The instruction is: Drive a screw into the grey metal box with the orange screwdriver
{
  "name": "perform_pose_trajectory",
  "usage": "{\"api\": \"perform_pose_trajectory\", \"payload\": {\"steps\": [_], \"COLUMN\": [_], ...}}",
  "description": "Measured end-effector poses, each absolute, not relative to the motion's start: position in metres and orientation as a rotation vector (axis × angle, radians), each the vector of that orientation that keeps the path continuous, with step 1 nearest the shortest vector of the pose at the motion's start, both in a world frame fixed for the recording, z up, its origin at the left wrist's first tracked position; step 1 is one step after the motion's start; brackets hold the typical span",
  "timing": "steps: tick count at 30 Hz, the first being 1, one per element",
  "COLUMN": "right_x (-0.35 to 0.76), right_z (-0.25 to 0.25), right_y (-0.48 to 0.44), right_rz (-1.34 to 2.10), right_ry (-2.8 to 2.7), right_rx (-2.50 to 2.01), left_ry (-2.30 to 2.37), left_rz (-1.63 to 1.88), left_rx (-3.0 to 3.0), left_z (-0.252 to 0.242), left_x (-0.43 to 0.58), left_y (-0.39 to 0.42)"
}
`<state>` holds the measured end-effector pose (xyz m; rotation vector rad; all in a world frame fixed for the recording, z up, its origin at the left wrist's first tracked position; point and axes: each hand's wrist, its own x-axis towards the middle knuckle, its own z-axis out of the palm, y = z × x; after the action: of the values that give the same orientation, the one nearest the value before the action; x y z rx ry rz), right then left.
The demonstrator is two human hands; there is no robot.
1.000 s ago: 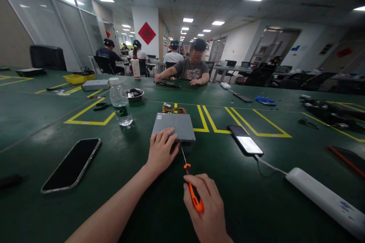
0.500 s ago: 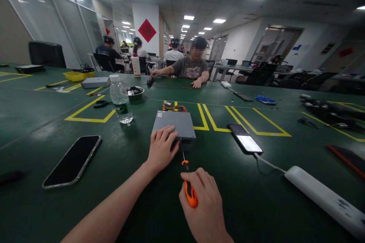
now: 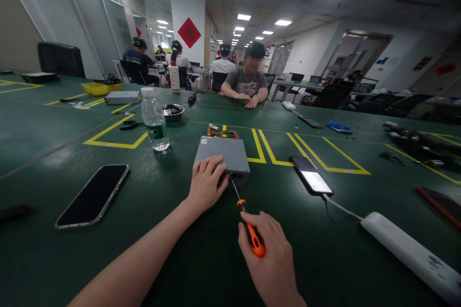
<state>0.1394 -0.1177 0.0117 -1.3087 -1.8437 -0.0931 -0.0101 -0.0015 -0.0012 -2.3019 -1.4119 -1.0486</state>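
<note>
A grey metal power supply unit (image 3: 230,151) lies flat on the green table, its bundle of coloured wires (image 3: 221,132) at the far side. My left hand (image 3: 208,180) holds it at the near left corner, fingers across the top and thumb by the front face. In my right hand (image 3: 268,249) is an orange and black screwdriver (image 3: 256,242), gripped round the handle. Its thin shaft slants up and left to the unit's front face, close to my left thumb. Whether the tip touches a screw is too small to tell.
Left of the unit stand a water bottle (image 3: 154,122) and a metal bowl (image 3: 173,112); a phone (image 3: 94,196) lies nearer. A cabled phone (image 3: 311,176) and white power strip (image 3: 406,249) lie right. Across the table sits a person (image 3: 247,81), hands together on the tabletop.
My right hand and the screwdriver's handle have swung to the right, so the shaft slants more. My left hand stays on the unit. The person opposite has let go of a dark object.
</note>
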Motion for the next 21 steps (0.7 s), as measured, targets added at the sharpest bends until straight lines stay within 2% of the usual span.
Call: {"api": "perform_pose_trajectory", "payload": {"steps": [7, 13, 21], "right_x": [0.1356, 0.1331, 0.1301], "right_z": [0.0179, 0.0104, 0.0115], "right_y": [-0.1208, -0.1201, -0.1216], "right_rz": [-0.02, 0.221, -0.05], "right_ry": [-1.855, -1.651, -1.847], "right_rx": [-1.364, -1.471, -1.362], "left_ry": [-1.413, -1.414, -1.434], "left_rz": [-1.081, -1.082, -1.059], "left_rx": [-2.282, -2.29, -2.297], "left_z": [-0.0014, -0.0006, -0.0003], "left_x": [-0.0088, -0.0091, -0.0089], "left_y": [-0.0015, -0.0019, -0.0022]}}
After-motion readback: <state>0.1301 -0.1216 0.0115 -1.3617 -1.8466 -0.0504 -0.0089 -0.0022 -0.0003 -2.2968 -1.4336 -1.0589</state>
